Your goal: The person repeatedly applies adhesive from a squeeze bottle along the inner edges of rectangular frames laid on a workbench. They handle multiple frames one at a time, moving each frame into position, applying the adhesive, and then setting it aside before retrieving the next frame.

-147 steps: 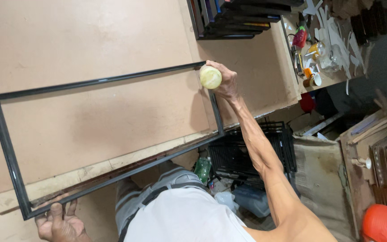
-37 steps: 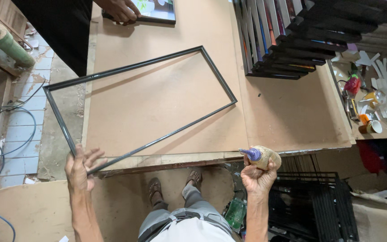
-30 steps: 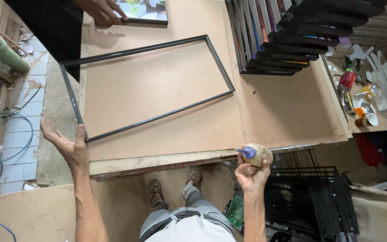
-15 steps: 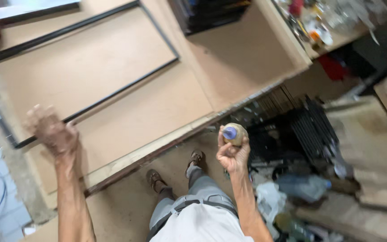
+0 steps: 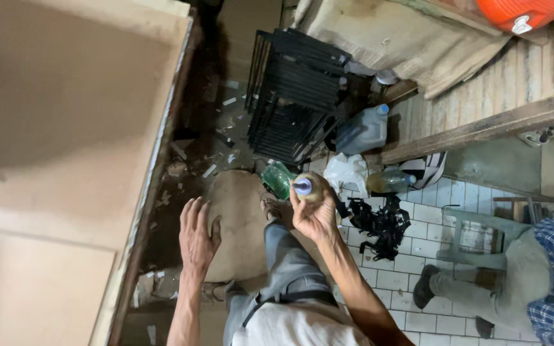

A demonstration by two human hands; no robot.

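Note:
My right hand (image 5: 315, 214) holds a small yellowish glue bottle with a blue tip (image 5: 305, 186), its nozzle pointing toward me. My left hand (image 5: 197, 232) hangs empty with fingers spread, above a brown sack (image 5: 242, 221) on the floor, just right of the brown workbench edge (image 5: 155, 166). The black picture frame is out of view.
A stack of black frames (image 5: 293, 96) leans on the floor ahead. Plastic jugs (image 5: 363, 128), a white bag (image 5: 347, 172) and black scraps (image 5: 383, 221) lie on white tiles. Another person sits at lower right (image 5: 527, 275) beside a green plastic stool (image 5: 482, 240). An orange cooler (image 5: 524, 11) is at the top.
The view has swung off the bench top to the floor on its right. My left hand let go of the black frame and dropped below the bench. The bottle stays in my right hand.

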